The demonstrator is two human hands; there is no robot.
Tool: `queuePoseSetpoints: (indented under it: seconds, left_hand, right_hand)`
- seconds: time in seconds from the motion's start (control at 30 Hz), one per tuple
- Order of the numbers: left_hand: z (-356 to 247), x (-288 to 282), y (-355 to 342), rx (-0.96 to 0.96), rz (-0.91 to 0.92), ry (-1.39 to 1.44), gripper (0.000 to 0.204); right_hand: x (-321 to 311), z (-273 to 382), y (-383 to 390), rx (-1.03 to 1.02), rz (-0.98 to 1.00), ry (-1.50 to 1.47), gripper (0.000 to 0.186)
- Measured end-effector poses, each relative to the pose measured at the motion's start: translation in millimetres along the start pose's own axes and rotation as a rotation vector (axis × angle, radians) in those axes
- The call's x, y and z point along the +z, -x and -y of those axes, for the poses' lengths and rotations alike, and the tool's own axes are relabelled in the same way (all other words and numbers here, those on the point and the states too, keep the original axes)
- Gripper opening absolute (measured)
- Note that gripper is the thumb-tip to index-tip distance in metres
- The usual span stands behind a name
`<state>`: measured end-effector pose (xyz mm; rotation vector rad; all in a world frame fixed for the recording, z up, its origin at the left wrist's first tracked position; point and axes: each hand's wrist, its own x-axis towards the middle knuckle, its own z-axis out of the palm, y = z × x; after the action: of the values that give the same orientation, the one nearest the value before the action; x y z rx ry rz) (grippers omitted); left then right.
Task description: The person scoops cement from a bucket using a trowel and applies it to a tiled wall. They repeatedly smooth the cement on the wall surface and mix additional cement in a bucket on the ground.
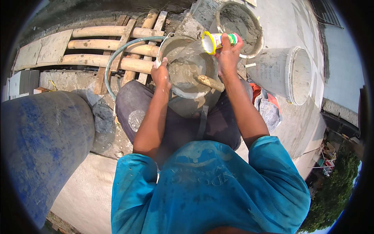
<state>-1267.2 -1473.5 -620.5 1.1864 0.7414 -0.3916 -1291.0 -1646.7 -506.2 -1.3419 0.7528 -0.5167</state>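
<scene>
Between my knees stands a bucket (191, 95) with wet grey cement mix (181, 79) inside. My left hand (160, 73) is closed on its left rim. In my right hand (229, 55), above the right side of the bucket, is a small plastic tub (209, 43) with a yellow rim and a green and white side. The tub is tipped to the left, and a clear stream, looking like water, runs from it into the bucket. A wooden handle (210, 83) leans out over the bucket's near right rim; the tool's other end is hidden in the mix.
A second bucket (261, 41) of grey mix stands ahead. A pale bucket (272, 72) lies tipped at the right. Bamboo poles (103, 45) and a hose (126, 42) are at the left, above a large blue-stained drum (46, 144). A crumpled bag (268, 109) lies beside my right knee.
</scene>
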Motion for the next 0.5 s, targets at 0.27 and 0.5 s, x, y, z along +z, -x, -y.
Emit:
queuePoseSetpoints:
  seconds: [0.27, 0.5]
  left_hand:
    - [-2, 0, -4, 0.034, 0.025, 0.044, 0.042]
    - [-4, -4, -3, 0.050, -0.034, -0.015, 0.044]
  right_hand:
    - [-18, 11, -25, 0.267, 0.107, -0.504, 0.041]
    - [-138, 125, -82, 0.175, 0.160, -0.990, 0.046]
